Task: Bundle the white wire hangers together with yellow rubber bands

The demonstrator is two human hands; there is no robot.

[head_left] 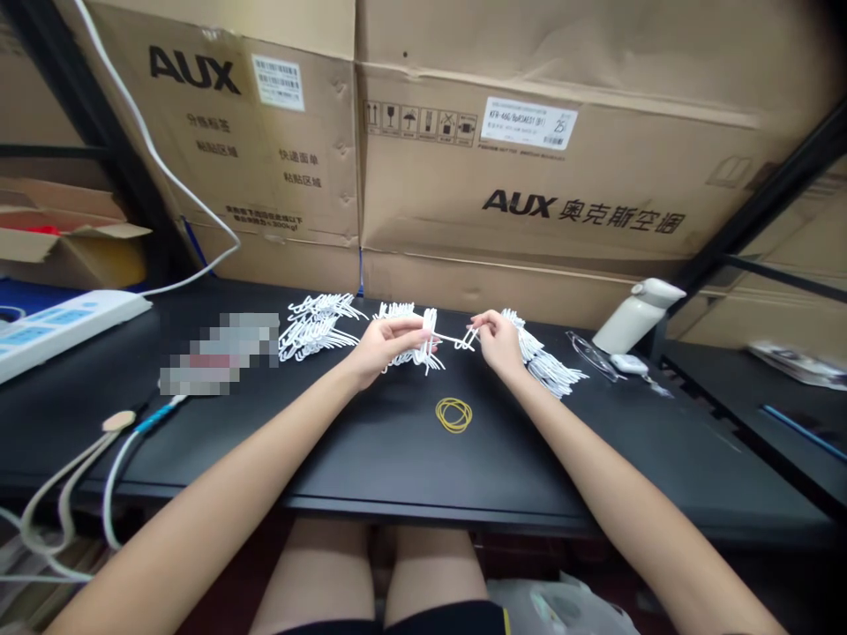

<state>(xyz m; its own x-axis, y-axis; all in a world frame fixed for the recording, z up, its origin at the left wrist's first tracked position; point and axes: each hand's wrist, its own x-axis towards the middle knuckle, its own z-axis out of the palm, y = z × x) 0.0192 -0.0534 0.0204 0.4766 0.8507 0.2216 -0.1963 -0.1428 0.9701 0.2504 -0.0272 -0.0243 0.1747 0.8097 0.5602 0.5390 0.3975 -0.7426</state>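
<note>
My left hand (387, 346) is closed round a small bunch of thin white hook-like pieces (430, 328), held upright between thumb and fingers. From that bunch a thin white strand runs right to a bent white loop (467, 340). The fingertips of my right hand (498, 340) pinch the loop's right side. Under and behind my left hand lies a pile of similar white pieces (397, 310), partly covered. Another pile of white pieces (543, 360) fans out beside my right wrist. Yellow rubber bands (453, 415) lie on the black table (410, 467) between my forearms.
More white hooked pieces (318, 328) lie in stacks at left. Farther left are a blurred-out object (221, 354), a cable and a power strip (72, 326). At right stand a white bottle (639, 316), glasses (591, 355) and a small white case (628, 364). Large cartons (423, 194) wall the back.
</note>
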